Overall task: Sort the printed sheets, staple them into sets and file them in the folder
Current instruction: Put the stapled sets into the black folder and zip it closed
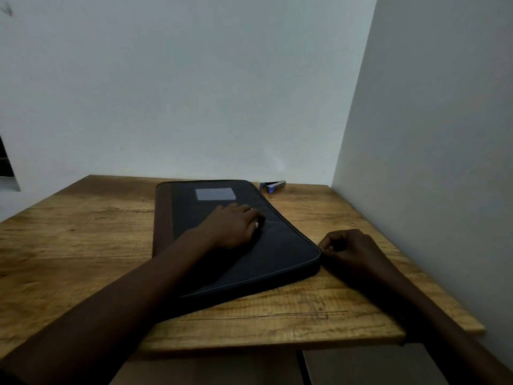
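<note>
A dark zip folder with a pale label patch and a brown spine strip lies closed in the middle of the wooden table. My left hand rests palm-down on top of the folder, fingers loosely curled and holding nothing. My right hand is at the folder's near right corner, its fingers pinched together against the zip edge; what they pinch is too small to see. A blue and grey stapler lies at the back of the table, just right of the folder. No printed sheets show.
White walls close in behind the table and along its right side. The table's front edge is near me, with brown boxes below it. Bare wood lies left of the folder.
</note>
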`<state>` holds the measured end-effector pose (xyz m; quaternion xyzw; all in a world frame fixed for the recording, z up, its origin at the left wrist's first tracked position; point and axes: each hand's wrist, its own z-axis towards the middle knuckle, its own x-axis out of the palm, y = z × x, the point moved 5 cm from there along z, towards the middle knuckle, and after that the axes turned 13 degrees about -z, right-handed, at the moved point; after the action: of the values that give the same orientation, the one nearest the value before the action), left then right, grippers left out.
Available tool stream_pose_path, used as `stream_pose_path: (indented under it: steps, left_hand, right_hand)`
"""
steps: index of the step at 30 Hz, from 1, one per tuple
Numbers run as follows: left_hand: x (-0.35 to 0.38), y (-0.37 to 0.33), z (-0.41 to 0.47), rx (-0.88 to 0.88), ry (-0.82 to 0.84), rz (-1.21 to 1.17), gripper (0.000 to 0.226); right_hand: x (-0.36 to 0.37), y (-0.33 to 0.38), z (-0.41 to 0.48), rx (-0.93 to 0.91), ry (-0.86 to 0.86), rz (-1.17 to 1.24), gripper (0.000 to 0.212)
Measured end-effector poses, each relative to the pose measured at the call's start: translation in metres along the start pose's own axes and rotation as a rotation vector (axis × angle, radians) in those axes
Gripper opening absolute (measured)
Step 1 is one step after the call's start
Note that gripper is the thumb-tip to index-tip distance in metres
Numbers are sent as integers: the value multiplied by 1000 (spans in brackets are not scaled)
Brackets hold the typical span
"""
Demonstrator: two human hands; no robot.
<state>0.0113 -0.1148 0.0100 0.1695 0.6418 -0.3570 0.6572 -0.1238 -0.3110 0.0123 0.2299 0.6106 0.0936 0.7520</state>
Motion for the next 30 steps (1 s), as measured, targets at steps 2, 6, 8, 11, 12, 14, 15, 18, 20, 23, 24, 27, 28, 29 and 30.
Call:
stream_pose_path:
  steps: [2,6,8,11,12,14,15,18,20,23,24,27,28,29,30]
  left_hand:
    - [-3,3,3,11,20,-22,42]
    - [-10,11,10,38,63,-85,45]
    - [-14,15,12,25,94,-108,48]
    - [-18,21,16,17,138,-171,55]
    - [-17,25,17,10,153,-192,61]
    - [-15,38,20,-71,183,-215,83]
    - [-14,45,22,-137,200,-206,95]
    - [-8,57,25,-221,237,-150,114]
    - [-5,58,26,-208,240,-156,116]
    - [-2,56,22,-193,246,-137,113]
    - [-2,54,18,-193,256,-138,114]
    - [-2,42,4,-164,279,-155,114]
    - [-2,38,-3,-145,285,-162,112]
    - [-1,35,-8,-122,290,-170,109]
    - [-1,31,-14,-97,293,-179,106]
  right_hand:
    - [1,2,17,-67,91,1,11]
    - [5,1,59,-125,275,29,18]
    - [7,-3,74,-134,390,94,17]
    - [11,-4,95,-137,485,163,13]
    - [13,-3,102,-129,499,165,12]
    - [18,1,117,-105,491,165,14]
    - [21,5,123,-92,473,171,15]
    - [30,11,144,-55,403,198,17]
    - [36,16,154,-28,349,181,19]
    - [42,26,166,-9,296,158,20]
    - [43,28,169,-11,277,148,19]
    - [46,33,173,-9,222,154,21]
    - [47,33,174,-6,206,162,22]
    - [47,33,174,-7,191,162,22]
    - [47,34,174,-11,183,159,21]
